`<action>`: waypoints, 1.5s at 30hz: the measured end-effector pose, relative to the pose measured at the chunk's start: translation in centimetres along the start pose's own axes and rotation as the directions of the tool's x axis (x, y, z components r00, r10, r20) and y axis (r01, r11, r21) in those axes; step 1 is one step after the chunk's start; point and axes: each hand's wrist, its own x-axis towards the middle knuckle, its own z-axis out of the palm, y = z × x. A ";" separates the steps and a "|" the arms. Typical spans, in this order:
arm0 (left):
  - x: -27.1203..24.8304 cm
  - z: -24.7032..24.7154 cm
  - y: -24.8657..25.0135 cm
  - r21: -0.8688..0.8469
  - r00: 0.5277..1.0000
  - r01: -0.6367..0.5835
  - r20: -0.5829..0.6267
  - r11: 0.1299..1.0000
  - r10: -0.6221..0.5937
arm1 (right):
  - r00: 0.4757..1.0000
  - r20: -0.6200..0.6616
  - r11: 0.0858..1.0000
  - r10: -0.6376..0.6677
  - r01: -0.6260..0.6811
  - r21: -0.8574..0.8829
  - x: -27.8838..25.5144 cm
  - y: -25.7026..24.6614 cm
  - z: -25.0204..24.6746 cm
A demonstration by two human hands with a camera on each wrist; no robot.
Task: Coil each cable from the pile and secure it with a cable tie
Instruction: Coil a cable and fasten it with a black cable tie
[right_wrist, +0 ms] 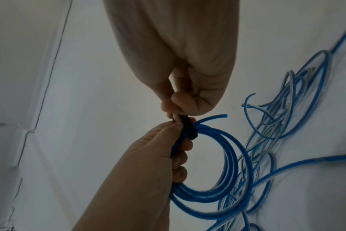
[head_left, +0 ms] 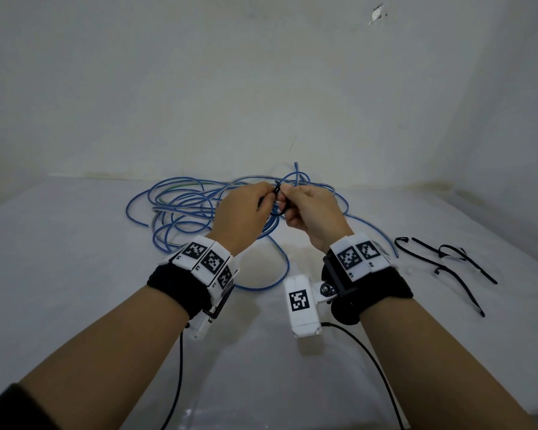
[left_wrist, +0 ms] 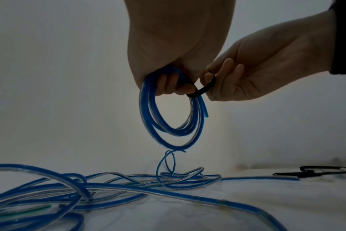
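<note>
My left hand [head_left: 246,209] [left_wrist: 174,84] grips a small coil of blue cable [left_wrist: 168,128] [right_wrist: 227,168], held above the white table [head_left: 75,274]. A black cable tie [left_wrist: 202,89] [right_wrist: 189,128] [head_left: 278,198] is looped around the top of the coil. My right hand [head_left: 305,209] [left_wrist: 257,78] [right_wrist: 180,101] pinches the tie right beside the left hand's fingertips. Behind the hands lies the loose pile of blue cables [head_left: 180,203] [left_wrist: 89,187] [right_wrist: 287,117].
Several spare black cable ties [head_left: 448,262] [left_wrist: 316,171] lie on the table to the right. One blue cable [head_left: 271,274] trails toward me between the wrists. White walls close the table at the back and right.
</note>
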 end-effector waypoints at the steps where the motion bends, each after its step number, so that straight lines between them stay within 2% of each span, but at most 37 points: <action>1: 0.1 -0.1 -0.1 -0.003 1.000 0.008 -0.001 1.000 -0.008 | 1.000 -0.015 1.000 -0.003 0.003 0.010 0.0 0.1 -0.1; 6: -0.2 -0.1 0.0 0.052 0.997 -0.020 0.076 0.998 0.016 | 1.000 0.014 1.000 -0.009 0.009 -0.016 0.4 0.4 -0.8; 11: -0.1 -0.1 0.1 -0.041 0.991 -0.034 0.129 0.999 0.039 | 0.997 0.035 0.988 0.075 -0.079 0.130 0.9 0.4 -1.2; 16: -0.6 -0.3 0.6 -0.151 0.967 0.002 0.253 0.989 0.037 | 0.982 -0.155 0.986 0.104 -0.082 0.146 2.1 0.0 -2.0; 20: -0.6 -0.3 0.9 -0.210 0.961 0.041 0.274 0.977 0.019 | 0.964 -0.249 0.993 0.091 -0.069 0.097 2.4 0.5 -2.2; 22: -0.6 -0.2 0.8 -0.183 0.957 0.069 0.288 0.981 -0.014 | 0.975 -0.193 0.983 0.112 -0.080 0.165 2.1 0.7 -2.0; 24: -0.6 -0.1 0.5 -0.164 0.954 0.099 0.295 0.981 -0.047 | 0.989 -0.064 0.973 0.133 -0.118 0.197 1.6 0.5 -2.0; 26: -0.7 -0.2 0.3 -0.169 0.953 0.110 0.298 0.979 -0.056 | 0.993 0.024 0.987 0.117 -0.119 0.108 1.2 0.3 -2.0; 28: -0.8 -0.2 0.4 -0.178 0.951 0.102 0.305 0.979 -0.044 | 0.997 0.033 0.998 0.068 -0.068 -0.009 1.1 0.4 -2.0; 31: -1.0 -0.2 0.6 -0.212 0.953 0.117 0.299 0.970 -0.049 | 1.000 -0.023 0.993 -0.006 0.003 -0.120 1.4 0.6 -1.8; 34: -1.2 -0.2 0.5 -0.329 0.954 0.194 0.283 0.924 -0.099 | 0.996 -0.082 0.988 -0.018 0.005 -0.155 1.7 0.9 -1.8; 38: -1.1 -0.4 1.0 -0.346 0.959 0.162 0.275 0.924 -0.065 | 0.985 -0.169 0.983 -0.037 0.005 -0.184 2.0 1.2 -1.9; 45: -0.4 -0.3 2.3 -0.313 0.971 0.128 0.232 0.941 -0.054 | 0.959 -0.283 0.996 -0.015 -0.011 -0.090 2.5 0.5 -2.1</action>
